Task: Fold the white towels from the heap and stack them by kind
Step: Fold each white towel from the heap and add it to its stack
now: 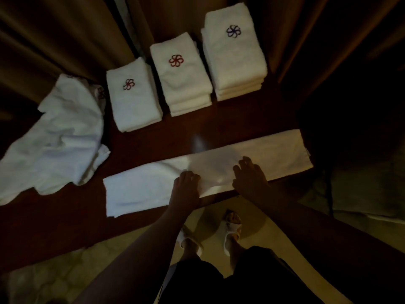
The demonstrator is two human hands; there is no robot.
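Towel, long, white and folded into a narrow strip (208, 170), lies across the dark wooden table (230, 119), along its near edge. Left hand (186, 185) presses on the strip's middle, fingers curled, grip unclear. Right hand (249, 174) rests just beside it, fingers spread flat. Beyond the strip stand three stacks of folded white towels (184, 73). Left of the strip sprawls the unfolded white heap (61, 137).

Long folded towel (219, 170) before three stacks (184, 77)
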